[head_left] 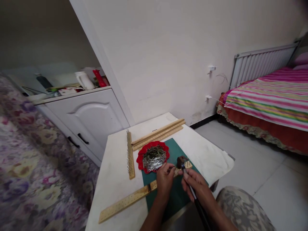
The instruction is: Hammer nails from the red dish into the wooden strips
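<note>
My right hand (pixel 194 183) is closed around the shaft of a hammer (pixel 182 162), whose dark head is over the right part of a perforated wooden strip (pixel 125 202). A few nails (pixel 188 163) stand upright in the strip's right end. Just left of the hammer head, my left hand (pixel 165 178) is closed in a pinch at the strip, with a small dark, thin piece that looks like a nail at its fingertips. The fingers partly hide it. Beyond my left hand, a red scalloped dish (pixel 140 156) holds many loose nails (pixel 155 157), some dark and some silvery.
Under the strip lies a green mat (pixel 176 199) on a white-covered table (pixel 113 189). A nail-studded strip (pixel 131 160) is at the left, and more wooden strips (pixel 158 132) lie at the back. A cabinet (pixel 93 118), floral curtain (pixel 36 166) and bed (pixel 269 96) surround the table.
</note>
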### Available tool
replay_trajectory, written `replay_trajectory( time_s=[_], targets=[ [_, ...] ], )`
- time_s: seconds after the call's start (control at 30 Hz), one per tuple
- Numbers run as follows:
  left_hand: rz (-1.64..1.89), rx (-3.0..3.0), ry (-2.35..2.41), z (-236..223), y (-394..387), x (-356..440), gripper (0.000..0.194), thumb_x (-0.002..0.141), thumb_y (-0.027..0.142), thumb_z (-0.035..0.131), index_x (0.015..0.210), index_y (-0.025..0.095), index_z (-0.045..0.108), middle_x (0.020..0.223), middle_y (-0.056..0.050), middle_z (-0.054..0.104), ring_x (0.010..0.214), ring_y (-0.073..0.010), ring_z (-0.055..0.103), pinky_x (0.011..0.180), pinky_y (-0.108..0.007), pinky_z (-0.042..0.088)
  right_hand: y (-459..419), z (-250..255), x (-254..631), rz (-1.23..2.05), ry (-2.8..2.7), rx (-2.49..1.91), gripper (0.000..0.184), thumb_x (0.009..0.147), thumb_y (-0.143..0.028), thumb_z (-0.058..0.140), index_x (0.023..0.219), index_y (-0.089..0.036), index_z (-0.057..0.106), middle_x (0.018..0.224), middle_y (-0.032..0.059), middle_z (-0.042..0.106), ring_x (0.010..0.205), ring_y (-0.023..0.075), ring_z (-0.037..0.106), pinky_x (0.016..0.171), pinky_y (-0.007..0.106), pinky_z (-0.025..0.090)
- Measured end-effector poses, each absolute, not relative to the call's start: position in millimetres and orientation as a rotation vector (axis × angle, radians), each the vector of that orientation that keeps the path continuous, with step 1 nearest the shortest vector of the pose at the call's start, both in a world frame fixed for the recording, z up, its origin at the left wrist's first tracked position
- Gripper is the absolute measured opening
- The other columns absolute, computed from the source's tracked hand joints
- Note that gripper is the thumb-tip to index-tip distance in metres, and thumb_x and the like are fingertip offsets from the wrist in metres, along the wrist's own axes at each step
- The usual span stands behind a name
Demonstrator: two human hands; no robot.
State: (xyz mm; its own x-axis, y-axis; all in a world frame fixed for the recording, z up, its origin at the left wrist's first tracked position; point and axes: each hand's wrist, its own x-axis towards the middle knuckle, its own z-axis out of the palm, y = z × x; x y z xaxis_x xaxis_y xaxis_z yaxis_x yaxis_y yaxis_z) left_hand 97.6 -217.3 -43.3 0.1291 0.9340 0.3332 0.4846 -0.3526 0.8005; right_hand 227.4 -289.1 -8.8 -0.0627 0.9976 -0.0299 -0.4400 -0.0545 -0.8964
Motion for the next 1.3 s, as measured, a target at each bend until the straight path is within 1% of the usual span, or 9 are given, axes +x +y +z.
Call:
replay_trajectory(
  time_s=[0.13,0.33,0.63,0.87,0.97,1.07,1.13,1.2,1.3],
  targets=[
    [1.136,1.908,1.396,-46.8,-215.6,96.1,0.012,0.072,0.020,0.050,0.066,0.017,0.060,0.064,0.002,0.056,0.061,-0.0121,0.051,0.057,-0.021,0.036,-278.6,-5.6,215.9,1.471,-0.933,-0.845,0.030,0.079,-0.045,0.054,0.087,-0.016,0.053,0.049,-0.0065,0.057,0.024,0.0029,0.035,0.028,0.016,0.018],
    [1.110,1.920,1.419,-50.8,-214.3,94.9,0.011,0.070,0.019,0.050,0.067,0.017,0.060,0.063,0.002,0.055,0.060,-0.0121,0.049,0.057,-0.021,0.034,-272.7,-9.7,209.7,1.440,-0.962,-0.885,0.030,0.077,-0.046,0.055,0.069,-0.018,0.049,0.047,-0.0069,0.057,0.022,0.0020,0.035,0.026,0.015,0.019],
    [1.092,1.891,1.483,-50.6,-215.0,96.6,0.013,0.066,0.014,0.048,0.064,0.017,0.061,0.062,0.003,0.056,0.060,-0.0115,0.050,0.056,-0.020,0.033,-277.4,-8.0,211.6,1.419,-1.030,-0.929,0.028,0.081,-0.043,0.051,0.069,-0.018,0.048,0.049,-0.0062,0.056,0.024,0.0009,0.036,0.027,0.014,0.018],
    [1.103,1.894,1.427,-49.1,-217.5,95.5,0.013,0.072,0.022,0.052,0.070,0.017,0.063,0.069,0.000,0.060,0.065,-0.0132,0.053,0.059,-0.022,0.038,-284.7,-2.0,215.5,1.446,-0.977,-0.907,0.030,0.079,-0.046,0.053,0.086,-0.017,0.051,0.050,-0.0070,0.056,0.024,0.0010,0.035,0.027,0.013,0.018],
    [1.130,1.908,1.390,-45.1,-222.3,87.7,0.013,0.075,0.025,0.052,0.075,0.018,0.063,0.072,-0.001,0.059,0.065,-0.0133,0.054,0.060,-0.022,0.040,-288.9,-4.7,218.8,1.447,-0.930,-0.914,0.031,0.078,-0.048,0.055,0.083,-0.018,0.052,0.049,-0.0074,0.055,0.024,0.0009,0.034,0.027,0.013,0.018],
    [1.205,1.967,1.460,-37.6,-221.6,73.4,0.015,0.080,0.026,0.048,0.084,0.018,0.061,0.076,-0.001,0.058,0.066,-0.0138,0.053,0.062,-0.024,0.042,-291.0,-9.1,222.1,1.437,-0.908,-0.918,0.034,0.076,-0.051,0.056,0.084,-0.018,0.052,0.048,-0.0077,0.054,0.024,0.0022,0.033,0.027,0.014,0.018],
    [1.239,2.058,1.535,-30.8,-215.3,63.7,0.019,0.082,0.023,0.045,0.095,0.019,0.059,0.084,-0.003,0.058,0.073,-0.0157,0.054,0.068,-0.027,0.043,-291.5,-11.6,223.7,1.435,-0.913,-0.919,0.035,0.076,-0.051,0.056,0.087,-0.018,0.052,0.049,-0.0074,0.055,0.024,0.0027,0.034,0.027,0.015,0.018],
    [1.189,2.192,1.607,-24.4,-205.9,56.9,0.024,0.082,0.020,0.045,0.102,0.020,0.058,0.093,-0.006,0.058,0.084,-0.0183,0.055,0.076,-0.030,0.043,-291.8,-13.3,224.6,1.433,-0.914,-0.916,0.034,0.078,-0.050,0.055,0.090,-0.018,0.052,0.049,-0.0074,0.055,0.025,0.0023,0.034,0.027,0.014,0.019],
    [1.005,2.341,1.664,-20.2,-192.4,54.1,0.022,0.082,0.018,0.045,0.096,0.020,0.061,0.091,-0.006,0.059,0.088,-0.0193,0.054,0.078,-0.030,0.042,-292.2,-14.8,225.5,1.420,-0.914,-0.909,0.034,0.079,-0.049,0.054,0.090,-0.017,0.051,0.050,-0.0077,0.054,0.024,0.0013,0.034,0.027,0.013,0.019]
  ],
)
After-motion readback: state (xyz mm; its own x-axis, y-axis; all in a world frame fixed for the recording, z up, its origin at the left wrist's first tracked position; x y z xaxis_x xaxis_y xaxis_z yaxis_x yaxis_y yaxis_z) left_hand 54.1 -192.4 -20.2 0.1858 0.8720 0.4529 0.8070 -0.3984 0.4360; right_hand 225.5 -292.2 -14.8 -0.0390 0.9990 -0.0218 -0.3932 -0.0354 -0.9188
